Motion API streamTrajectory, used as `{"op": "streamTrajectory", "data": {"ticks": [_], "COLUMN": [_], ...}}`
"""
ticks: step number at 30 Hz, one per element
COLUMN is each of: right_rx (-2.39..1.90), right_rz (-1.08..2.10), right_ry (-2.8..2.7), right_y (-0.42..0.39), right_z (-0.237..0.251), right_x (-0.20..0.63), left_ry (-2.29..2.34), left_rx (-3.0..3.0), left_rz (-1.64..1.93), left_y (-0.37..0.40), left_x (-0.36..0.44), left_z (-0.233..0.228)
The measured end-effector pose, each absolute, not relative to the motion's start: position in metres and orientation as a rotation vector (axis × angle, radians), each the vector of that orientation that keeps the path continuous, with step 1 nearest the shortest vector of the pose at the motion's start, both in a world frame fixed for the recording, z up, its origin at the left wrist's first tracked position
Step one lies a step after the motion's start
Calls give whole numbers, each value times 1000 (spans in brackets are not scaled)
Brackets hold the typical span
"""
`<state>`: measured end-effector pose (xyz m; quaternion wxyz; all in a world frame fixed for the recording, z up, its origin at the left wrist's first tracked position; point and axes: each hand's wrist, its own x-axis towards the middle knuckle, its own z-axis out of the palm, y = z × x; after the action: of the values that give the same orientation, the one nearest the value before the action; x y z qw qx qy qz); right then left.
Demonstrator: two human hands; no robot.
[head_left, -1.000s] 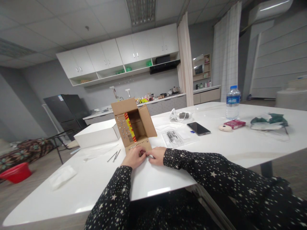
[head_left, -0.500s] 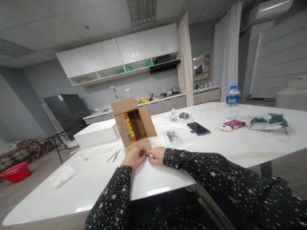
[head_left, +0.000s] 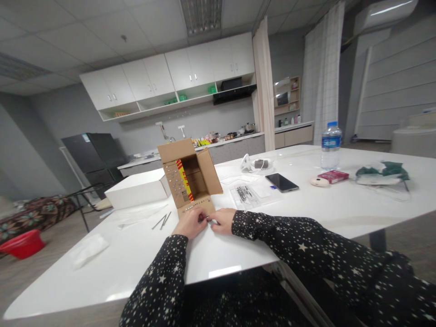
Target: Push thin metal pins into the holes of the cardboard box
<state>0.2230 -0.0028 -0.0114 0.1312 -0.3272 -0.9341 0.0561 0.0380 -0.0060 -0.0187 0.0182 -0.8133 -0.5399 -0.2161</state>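
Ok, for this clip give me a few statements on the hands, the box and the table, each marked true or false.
1. Both hands, left hand and right hand, meet at the near flap of the cardboard box. True.
2. The box is closed. False: its flaps stand open.
3. A water bottle stands upright on the white table. True.
4. The phone lies inside the box. False: it lies on the table, right of it.

water bottle (head_left: 330, 145), phone (head_left: 282, 182), white box (head_left: 138, 190)
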Motion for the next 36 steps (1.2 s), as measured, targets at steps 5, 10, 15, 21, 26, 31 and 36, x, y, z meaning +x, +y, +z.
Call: {"op": "streamTrajectory", "data": {"ticks": [5,10,15,21,26,31,36], "right_rx": [-961,-964,-973,-960,-961,-957,-973], "right_rz": [152,120,115,141,128,127,133], "right_ry": [-2718,-2720,-2719,-2700,-2700,-2700,-2697], "right_y": [-3,-2,1,3,2,2,3], "right_z": [-10,-13,-15,-19,-19,-19,-19], "right_x": [224,223,222,223,222,222,221], "left_ry": [-1759,-1753,-1659,-1558,-1471,-1421,-1430], "left_rx": [-2470,-2432,-2387,-2236,-2185,-2195,-2194], "left_rz": [-710,-872,-1100,-1258,-1298,-1275,-1230], "left_y": [-7,-8,-8,-7,-6,-3,-1], "left_x": [40,42,40,36,34,31,29], "left_z": [-17,-16,-14,-13,-13,-14,-16]}}
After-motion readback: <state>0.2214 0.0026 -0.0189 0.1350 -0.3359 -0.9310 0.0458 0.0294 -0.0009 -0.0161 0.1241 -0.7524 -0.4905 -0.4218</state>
